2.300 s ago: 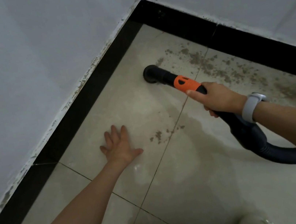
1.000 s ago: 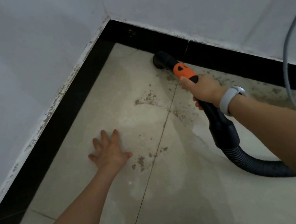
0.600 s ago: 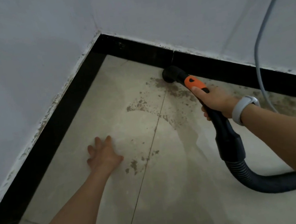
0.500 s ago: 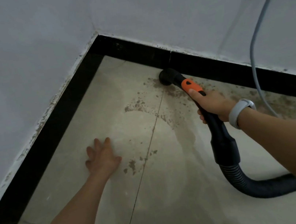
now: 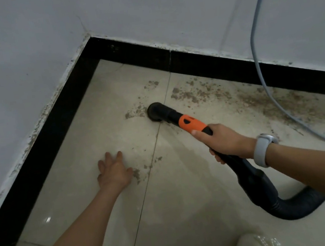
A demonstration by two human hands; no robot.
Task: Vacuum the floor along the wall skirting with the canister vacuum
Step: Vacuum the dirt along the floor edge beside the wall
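Right hand (image 5: pixel 225 140) grips the vacuum wand (image 5: pixel 192 123), long axis running far-left to the nozzle (image 5: pixel 155 112) on the floor (image 5: pixel 190 203), dirt band (image 5: pixel 259 98) along the skirting (image 5: pixel 222 65) lies far-right of it; left hand (image 5: pixel 113 172) flat, holding nothing.

Corner of two white walls (image 5: pixel 20 49) ahead of me, black skirting (image 5: pixel 211 62) with chipped paint edge, beige floor tiles (image 5: pixel 181 214) with brown dirt patches (image 5: pixel 205 92), grey cable (image 5: pixel 255 45) hanging down right wall, dim light.
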